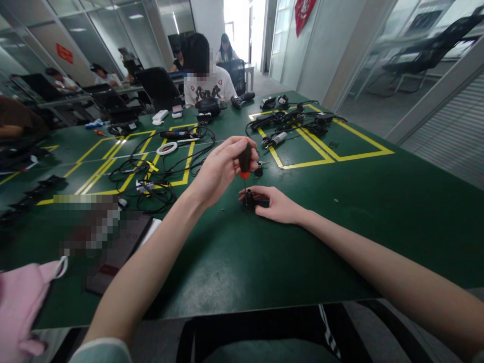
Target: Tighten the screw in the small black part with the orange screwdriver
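My left hand (221, 169) is closed around the black and orange handle of a small screwdriver (244, 164), held upright. Its thin shaft points down into a small black part (249, 201) standing on the green table (302, 242). My right hand (278, 204) rests on the table with fingers curled around that black part, steadying it from the right side. Part of the piece is hidden under the fingers.
Tangled black cables (151, 176) and a white ring (167, 147) lie at centre left among yellow tape lines (321, 161). More black tools and cables (291, 121) sit farther back. A pink cloth (22, 297) is at the near left. A person (206, 80) sits opposite.
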Action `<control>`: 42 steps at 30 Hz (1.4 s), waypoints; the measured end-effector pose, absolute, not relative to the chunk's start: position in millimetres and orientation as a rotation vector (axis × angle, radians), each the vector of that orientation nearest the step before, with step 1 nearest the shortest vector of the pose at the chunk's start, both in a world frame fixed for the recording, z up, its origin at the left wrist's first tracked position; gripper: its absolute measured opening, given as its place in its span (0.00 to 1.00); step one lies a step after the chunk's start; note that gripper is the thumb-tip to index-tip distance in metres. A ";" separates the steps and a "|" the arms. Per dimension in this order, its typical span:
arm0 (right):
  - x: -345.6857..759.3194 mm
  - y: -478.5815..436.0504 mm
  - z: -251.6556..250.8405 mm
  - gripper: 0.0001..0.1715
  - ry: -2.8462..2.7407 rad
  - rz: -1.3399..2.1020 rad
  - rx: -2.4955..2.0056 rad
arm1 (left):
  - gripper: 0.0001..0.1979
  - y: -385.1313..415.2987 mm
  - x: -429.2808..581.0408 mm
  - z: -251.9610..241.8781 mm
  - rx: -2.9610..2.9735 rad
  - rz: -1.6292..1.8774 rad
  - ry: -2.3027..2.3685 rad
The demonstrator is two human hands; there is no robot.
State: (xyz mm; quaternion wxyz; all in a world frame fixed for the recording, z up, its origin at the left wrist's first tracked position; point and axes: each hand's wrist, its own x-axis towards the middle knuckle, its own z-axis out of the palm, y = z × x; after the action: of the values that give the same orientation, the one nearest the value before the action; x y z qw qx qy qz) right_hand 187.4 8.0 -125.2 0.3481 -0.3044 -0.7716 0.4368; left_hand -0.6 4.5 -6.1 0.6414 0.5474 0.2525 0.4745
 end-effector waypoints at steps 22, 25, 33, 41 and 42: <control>187.7 7.7 -126.9 0.25 -2.033 1.086 -0.828 | 0.13 5.6 0.4 -3.6 1.228 1.077 0.577; 187.2 7.5 -126.2 0.25 -2.038 1.075 -0.830 | 0.14 5.0 0.6 -5.7 1.257 1.070 0.579; 186.2 6.0 -125.3 0.21 -2.041 1.037 -0.879 | 0.17 4.2 1.9 -6.0 1.268 1.134 0.570; 186.3 6.3 -127.3 0.20 -2.047 0.976 -0.924 | 0.12 3.6 1.9 -0.3 1.187 1.134 0.593; 186.4 6.5 -127.2 0.20 -2.049 0.964 -0.930 | 0.14 4.3 1.3 -0.5 1.180 1.136 0.580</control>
State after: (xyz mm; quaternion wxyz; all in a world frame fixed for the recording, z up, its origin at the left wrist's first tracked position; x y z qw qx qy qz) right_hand 186.4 6.5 -127.2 0.3398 -0.3573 -0.7872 0.3705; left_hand 1.3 4.3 -0.5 0.6458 0.5185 0.2547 0.4992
